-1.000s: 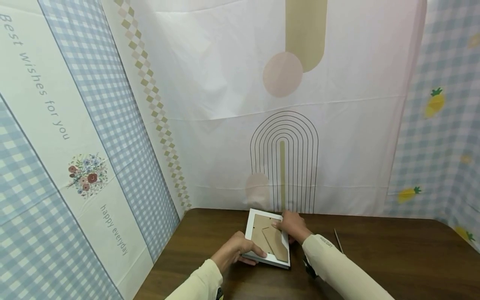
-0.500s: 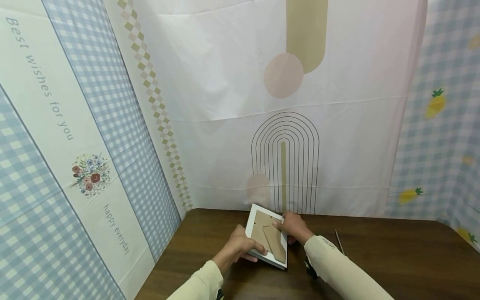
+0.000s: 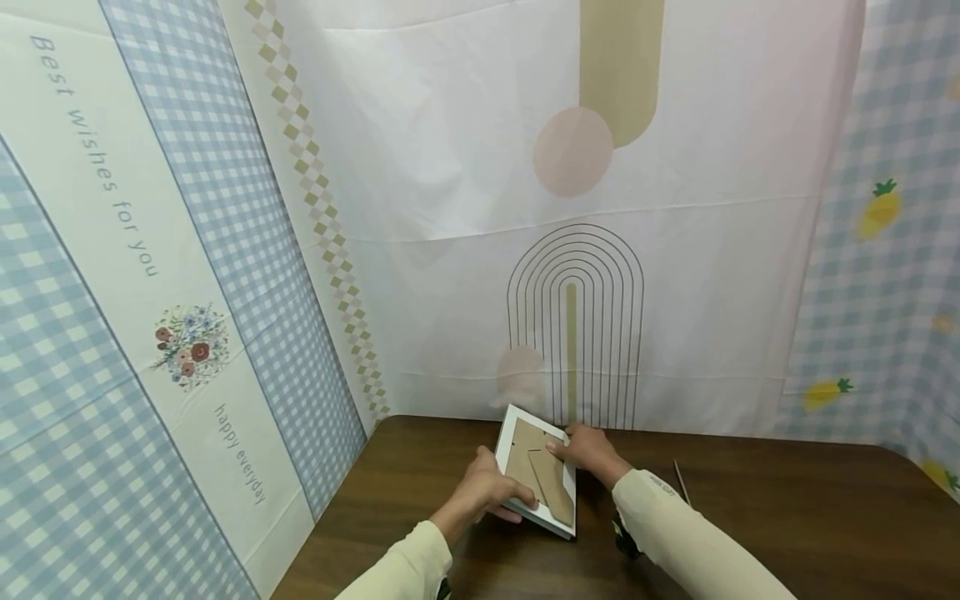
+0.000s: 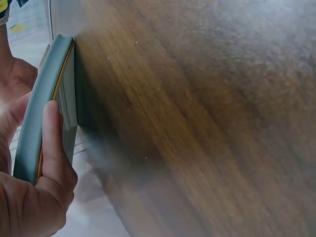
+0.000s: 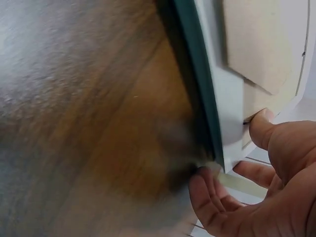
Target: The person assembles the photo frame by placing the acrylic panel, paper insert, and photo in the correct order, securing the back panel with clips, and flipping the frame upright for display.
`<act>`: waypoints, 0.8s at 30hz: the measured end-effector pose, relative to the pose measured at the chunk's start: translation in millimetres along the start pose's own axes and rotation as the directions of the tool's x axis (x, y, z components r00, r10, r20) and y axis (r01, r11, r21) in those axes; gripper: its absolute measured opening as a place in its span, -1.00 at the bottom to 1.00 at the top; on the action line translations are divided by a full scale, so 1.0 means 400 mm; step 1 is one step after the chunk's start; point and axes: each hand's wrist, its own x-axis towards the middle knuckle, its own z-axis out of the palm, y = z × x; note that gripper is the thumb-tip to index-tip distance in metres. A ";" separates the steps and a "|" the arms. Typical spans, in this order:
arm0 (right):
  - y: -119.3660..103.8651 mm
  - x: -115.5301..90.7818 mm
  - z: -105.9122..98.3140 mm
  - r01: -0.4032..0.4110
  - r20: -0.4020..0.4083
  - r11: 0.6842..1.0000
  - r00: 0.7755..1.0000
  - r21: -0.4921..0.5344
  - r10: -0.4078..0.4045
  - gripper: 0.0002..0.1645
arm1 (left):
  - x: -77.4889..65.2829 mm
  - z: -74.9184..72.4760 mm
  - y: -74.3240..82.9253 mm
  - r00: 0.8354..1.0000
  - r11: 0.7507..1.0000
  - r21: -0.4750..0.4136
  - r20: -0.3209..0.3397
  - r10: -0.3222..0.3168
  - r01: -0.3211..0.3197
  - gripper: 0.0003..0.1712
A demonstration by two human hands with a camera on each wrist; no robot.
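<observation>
Held tilted just above the table is a picture frame [image 3: 519, 454], its brown backing board and folded stand turned up and a white border around them. My left hand [image 3: 483, 487] grips its near left corner, thumb on the back and fingers underneath. In the left wrist view, the fingers of that hand [image 4: 37, 197] wrap the edge of the frame [image 4: 47, 108]. On the far right side, my right hand [image 3: 592, 450] holds the frame's edge. The right wrist view has the right thumb on the backing and the fingers of that hand [image 5: 276, 182] curled below the corner.
A thin, pencil-like stick [image 3: 681, 482] lies on the dark wooden table [image 3: 787, 508], right of the frame and partly hidden by the right sleeve. A white printed cloth [image 3: 450, 292] hangs behind the table, with checked cloth [image 3: 217, 167] on the left.
The frame's far left corner has risen, so the frame tilts more. Both hands keep their hold. The head view has shifted slightly.
</observation>
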 end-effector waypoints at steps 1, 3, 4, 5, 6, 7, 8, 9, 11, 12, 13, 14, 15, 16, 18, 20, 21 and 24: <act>0.005 0.008 0.002 0.008 -0.003 1.000 1.000 0.006 -0.008 -0.01 | -0.001 0.001 0.001 1.000 1.000 0.009 -0.003 -0.001 0.001 0.28; 0.006 0.019 0.004 0.021 -0.014 0.999 1.000 0.030 -0.021 0.00 | -0.004 0.004 0.006 1.000 1.000 0.022 -0.011 0.000 0.001 0.27; 0.003 0.020 0.005 0.030 -0.024 0.999 0.999 0.042 -0.029 0.01 | -0.005 0.005 0.009 1.000 1.000 0.028 -0.014 0.001 0.000 0.27; -0.005 0.018 0.004 0.044 -0.043 0.998 0.998 0.055 -0.042 0.02 | -0.006 0.006 0.011 1.000 0.999 0.034 -0.019 0.000 0.000 0.27; -0.015 0.012 0.003 0.067 -0.068 0.995 0.996 0.072 -0.062 0.03 | -0.008 0.007 0.015 1.000 0.999 0.041 -0.023 0.002 -0.001 0.30; -0.028 0.004 0.001 0.089 -0.093 0.992 0.992 0.091 -0.080 0.04 | -0.009 0.009 0.017 1.000 0.999 0.049 -0.026 0.002 -0.001 0.32; -0.041 -0.002 0.004 0.121 -0.140 0.988 0.984 0.095 -0.107 0.04 | -0.010 0.010 0.020 1.000 0.998 0.055 -0.028 0.004 -0.003 0.31; -0.068 -0.024 -0.009 0.136 -0.159 0.985 0.980 0.106 -0.118 0.03 | -0.011 0.011 0.023 1.000 0.998 0.063 -0.030 0.006 -0.004 0.29; -0.147 -0.087 -0.054 0.148 -0.172 0.976 0.978 0.157 -0.120 -0.01 | -0.014 0.014 0.028 0.999 0.997 0.081 -0.036 0.008 -0.005 0.25; -0.188 -0.121 -0.078 0.147 -0.170 0.972 0.979 0.183 -0.116 -0.03 | -0.016 0.015 0.031 0.999 0.996 0.090 -0.039 0.009 -0.006 0.24; -0.225 -0.150 -0.101 0.141 -0.160 0.969 0.981 0.204 -0.109 -0.05 | -0.017 0.015 0.034 0.999 0.995 0.096 -0.040 0.011 -0.007 0.23; -0.261 -0.177 -0.123 0.135 -0.150 0.966 0.983 0.220 -0.103 -0.06 | -0.019 0.017 0.037 0.999 0.995 0.102 -0.044 0.013 -0.009 0.27; -0.295 -0.203 -0.146 0.113 -0.120 0.962 0.989 0.249 -0.086 -0.05 | -0.020 0.018 0.040 0.999 0.994 0.108 -0.048 0.013 -0.008 0.32; -0.314 -0.214 -0.152 0.105 -0.116 0.958 0.990 0.268 -0.076 -0.04 | -0.020 0.020 0.041 0.999 0.993 0.116 -0.052 0.013 -0.007 0.38; -0.328 -0.212 -0.146 0.101 -0.117 0.954 0.991 0.283 -0.070 0.03 | -0.018 0.024 0.043 0.998 0.991 0.132 -0.058 0.005 0.003 0.53; -0.335 -0.199 -0.136 0.083 -0.116 0.952 0.992 0.295 -0.050 0.10 | -0.014 0.028 0.043 0.998 0.989 0.147 -0.064 -0.005 0.014 0.64; -0.338 -0.194 -0.132 0.075 -0.113 0.952 0.993 0.297 -0.043 0.14 | -0.012 0.030 0.043 0.998 0.988 0.156 -0.067 -0.010 0.020 0.66; -0.346 -0.181 -0.124 0.068 -0.103 0.954 0.994 0.291 -0.040 0.21 | -0.007 0.034 0.048 0.996 0.982 0.188 -0.084 -0.010 0.026 0.68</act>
